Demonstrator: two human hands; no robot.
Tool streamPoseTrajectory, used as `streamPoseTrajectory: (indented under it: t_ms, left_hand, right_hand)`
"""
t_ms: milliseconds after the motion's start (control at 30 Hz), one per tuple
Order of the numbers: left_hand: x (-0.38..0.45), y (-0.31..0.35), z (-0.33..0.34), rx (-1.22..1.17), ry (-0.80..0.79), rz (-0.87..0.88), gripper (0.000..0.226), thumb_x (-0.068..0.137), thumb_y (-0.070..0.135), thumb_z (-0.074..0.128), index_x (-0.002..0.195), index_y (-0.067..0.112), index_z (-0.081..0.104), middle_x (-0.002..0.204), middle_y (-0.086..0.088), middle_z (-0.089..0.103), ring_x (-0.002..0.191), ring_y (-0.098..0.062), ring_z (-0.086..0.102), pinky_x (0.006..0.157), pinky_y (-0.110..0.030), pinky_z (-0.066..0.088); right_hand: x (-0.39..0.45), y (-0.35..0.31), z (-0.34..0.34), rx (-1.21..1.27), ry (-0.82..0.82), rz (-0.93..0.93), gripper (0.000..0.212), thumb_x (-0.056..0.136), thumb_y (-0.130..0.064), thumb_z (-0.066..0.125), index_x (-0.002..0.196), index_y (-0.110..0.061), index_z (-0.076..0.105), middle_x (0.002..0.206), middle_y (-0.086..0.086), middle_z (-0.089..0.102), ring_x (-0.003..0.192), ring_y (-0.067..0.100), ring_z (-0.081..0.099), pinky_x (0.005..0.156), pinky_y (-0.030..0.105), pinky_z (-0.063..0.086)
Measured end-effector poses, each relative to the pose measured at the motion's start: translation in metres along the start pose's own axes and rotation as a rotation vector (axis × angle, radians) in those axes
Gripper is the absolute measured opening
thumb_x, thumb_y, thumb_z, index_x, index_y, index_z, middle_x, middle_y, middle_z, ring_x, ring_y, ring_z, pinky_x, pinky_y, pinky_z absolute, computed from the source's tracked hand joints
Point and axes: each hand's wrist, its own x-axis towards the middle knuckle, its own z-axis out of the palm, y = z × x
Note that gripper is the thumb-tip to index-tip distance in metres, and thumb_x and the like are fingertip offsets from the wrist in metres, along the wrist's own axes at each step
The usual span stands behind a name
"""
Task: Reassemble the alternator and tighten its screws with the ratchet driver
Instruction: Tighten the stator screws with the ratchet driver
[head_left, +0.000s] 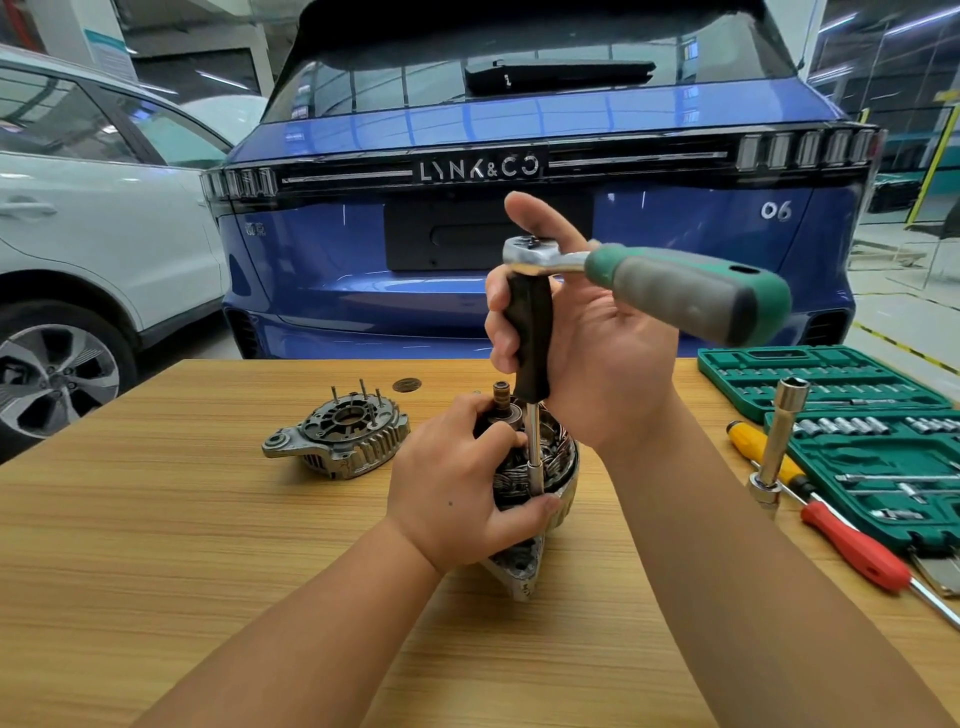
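Observation:
The alternator body (558, 467), with copper windings and its rotor shaft up, stands on the wooden table (208, 545). My left hand (462, 488) grips it from the left, thumb at the socket's tip. A black-handled driver extension (530, 338) stands upright on the alternator's edge. My right hand (582, 332) curls round this black handle. On top of it sits the ratchet (675, 291), its green-grey handle pointing right. The separate rear housing (337, 434), with studs pointing up, lies to the left.
A green socket set case (857, 415) lies open at the right. Beside it are a tall socket on a bar (779, 441), a yellow screwdriver (763, 457) and a red screwdriver (852, 551). A blue car (519, 156) and a white car (104, 208) stand beyond the table.

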Motion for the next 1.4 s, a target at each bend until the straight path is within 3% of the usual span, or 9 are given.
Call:
streamPoseTrajectory:
  t_ms: [167,400,500,633,833,967,1167,1300,1400]
  left_hand:
    - [0.0,-0.001,0.0,-0.002,-0.005,0.005,0.058,0.075,0.07,0.06,0.098,0.018,0.072,0.116,-0.008,0.062,0.078,-0.023,0.061,0.064,-0.026,0.042]
    - [-0.001,0.001,0.0,0.012,0.009,0.015,0.061,0.076,0.071,0.059,0.101,0.018,0.073,0.114,-0.009,0.062,0.082,-0.026,0.064,0.064,-0.033,0.051]
    - [-0.001,0.0,0.0,0.012,0.016,0.016,0.061,0.076,0.071,0.058,0.101,0.018,0.074,0.114,-0.009,0.062,0.082,-0.026,0.064,0.064,-0.032,0.05]
    - [-0.001,-0.002,0.0,-0.001,0.004,0.021,0.058,0.076,0.07,0.06,0.1,0.018,0.072,0.115,-0.008,0.061,0.082,-0.025,0.062,0.064,-0.031,0.049]
    - [0.0,0.0,-0.001,-0.009,-0.023,0.004,0.061,0.077,0.071,0.059,0.102,0.017,0.073,0.118,-0.009,0.062,0.082,-0.025,0.062,0.066,-0.033,0.049]
    - [-0.001,0.0,-0.001,-0.001,-0.014,0.001,0.061,0.076,0.071,0.059,0.1,0.017,0.072,0.117,-0.008,0.062,0.08,-0.025,0.061,0.064,-0.029,0.045]
    - [0.0,0.0,-0.001,-0.008,-0.004,0.0,0.059,0.075,0.071,0.059,0.098,0.017,0.072,0.117,-0.008,0.063,0.08,-0.024,0.062,0.065,-0.029,0.047]
    - [-0.001,-0.001,0.0,-0.007,-0.004,0.008,0.059,0.075,0.07,0.06,0.098,0.017,0.072,0.116,-0.008,0.063,0.08,-0.025,0.062,0.065,-0.029,0.046]
    - [-0.001,-0.001,0.001,0.003,-0.005,0.008,0.06,0.076,0.071,0.06,0.101,0.017,0.073,0.116,-0.009,0.062,0.082,-0.025,0.063,0.065,-0.033,0.051]
  right_hand:
    - [0.001,-0.003,0.002,-0.04,-0.005,0.045,0.085,0.068,-0.06,0.081,0.137,-0.023,0.048,0.086,0.006,0.056,0.067,0.018,0.047,0.061,0.032,0.037]
    - [0.002,-0.006,0.009,-0.294,0.451,0.009,0.015,0.093,-0.028,0.07,0.083,-0.018,0.065,0.063,-0.003,0.045,0.049,0.011,0.037,0.051,0.029,0.031]
    - [0.0,-0.009,0.003,-0.145,0.395,0.097,0.005,0.094,-0.018,0.067,0.094,-0.016,0.063,0.067,-0.004,0.05,0.053,0.01,0.042,0.056,0.029,0.034]
    - [-0.002,0.0,0.003,-0.05,0.164,0.045,0.037,0.087,-0.002,0.061,0.12,-0.019,0.055,0.079,0.0,0.056,0.062,0.012,0.048,0.058,0.025,0.042]
    - [-0.001,0.009,0.009,-0.367,0.097,-0.194,0.041,0.094,-0.001,0.058,0.126,-0.026,0.054,0.086,0.006,0.055,0.063,0.019,0.048,0.056,0.032,0.045]
    - [-0.002,0.007,0.006,-0.124,0.022,-0.119,0.044,0.087,-0.021,0.065,0.13,-0.02,0.055,0.088,0.009,0.056,0.065,0.021,0.047,0.056,0.033,0.037]
    - [0.007,-0.005,0.003,-0.019,-0.005,0.05,0.091,0.052,-0.061,0.089,0.126,-0.024,0.052,0.077,0.003,0.063,0.057,0.016,0.054,0.052,0.029,0.041]
    - [0.003,-0.003,0.006,0.004,0.158,0.057,0.042,0.088,-0.036,0.067,0.125,-0.018,0.056,0.082,0.002,0.057,0.06,0.013,0.052,0.056,0.025,0.042]
    - [0.001,-0.003,0.011,-0.272,0.392,-0.023,0.011,0.094,-0.025,0.067,0.096,-0.014,0.064,0.066,-0.006,0.051,0.052,0.011,0.04,0.053,0.028,0.033]
